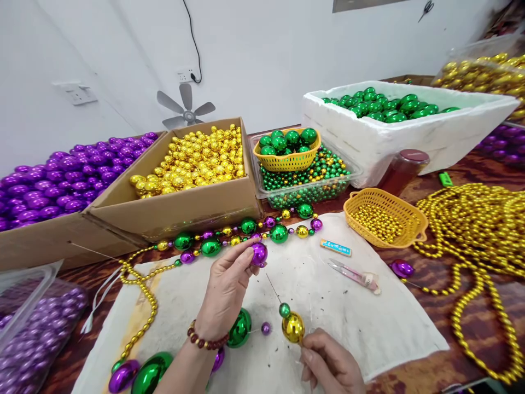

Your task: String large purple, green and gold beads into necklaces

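My left hand (229,287), a beaded bracelet on its wrist, is closed on a shiny purple bead (259,254) between thumb and fingers. A thin straight line (273,287), needle or thread, runs from below it to a small green bead (284,310) touching a larger gold bead (293,326). Just under the gold bead, my right hand (332,364) pinches the string carrying these beads. On the white cloth (402,328) lie a big green bead (239,328) and a small purple bead (266,328), with more large beads partly hidden by my left forearm.
Behind the cloth stand boxes of purple beads (77,175) and gold beads (200,158), a clear tub (303,191) and a white foam box (344,131). At right are a yellow basket (414,216), a utility knife (355,274) and coiled gold bead strands (471,224).
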`<state>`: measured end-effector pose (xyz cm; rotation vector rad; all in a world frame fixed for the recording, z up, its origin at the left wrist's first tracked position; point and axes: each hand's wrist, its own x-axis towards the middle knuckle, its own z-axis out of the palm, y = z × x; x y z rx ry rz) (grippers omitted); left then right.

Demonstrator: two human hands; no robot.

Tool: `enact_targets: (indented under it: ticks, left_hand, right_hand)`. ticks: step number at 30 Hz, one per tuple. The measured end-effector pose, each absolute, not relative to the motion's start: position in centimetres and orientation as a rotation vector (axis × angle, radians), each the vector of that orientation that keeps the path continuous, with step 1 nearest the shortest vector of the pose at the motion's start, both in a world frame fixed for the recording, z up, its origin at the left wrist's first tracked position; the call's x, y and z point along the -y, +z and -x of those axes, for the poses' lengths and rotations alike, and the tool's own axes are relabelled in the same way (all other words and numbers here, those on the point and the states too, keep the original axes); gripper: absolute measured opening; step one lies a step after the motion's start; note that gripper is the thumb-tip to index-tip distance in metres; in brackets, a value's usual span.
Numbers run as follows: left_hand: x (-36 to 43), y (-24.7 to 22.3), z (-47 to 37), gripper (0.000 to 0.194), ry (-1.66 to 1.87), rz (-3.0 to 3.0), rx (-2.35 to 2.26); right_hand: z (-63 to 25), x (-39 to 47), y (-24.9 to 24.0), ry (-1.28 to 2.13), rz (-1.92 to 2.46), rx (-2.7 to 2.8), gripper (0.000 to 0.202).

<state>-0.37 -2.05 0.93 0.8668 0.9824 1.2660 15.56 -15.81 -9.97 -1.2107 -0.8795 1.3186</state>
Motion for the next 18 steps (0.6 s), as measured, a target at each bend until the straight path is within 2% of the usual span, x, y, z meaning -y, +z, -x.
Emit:
enact_targets:
  ticks: [6, 13, 18]
  left_hand:
    - [2.37, 1.04, 0.13, 0.030, 1.235, -0.817, -0.956]
    - [2.22, 0.73, 0.14, 0.021, 1.274, -0.746, -0.956]
    - [2.45, 0.83, 0.03, 0.026, 1.223, -0.783, -0.970]
  right_hand:
    - [-15.47, 15.67, -9.49, 1.334, 1.207, 0.860, 0.036]
    - [-15.24, 15.63, -9.28, 1.339, 1.189, 0.865, 0.034]
    - [-15.20, 15.48, -9.31, 1.360, 1.181, 0.847, 0.032]
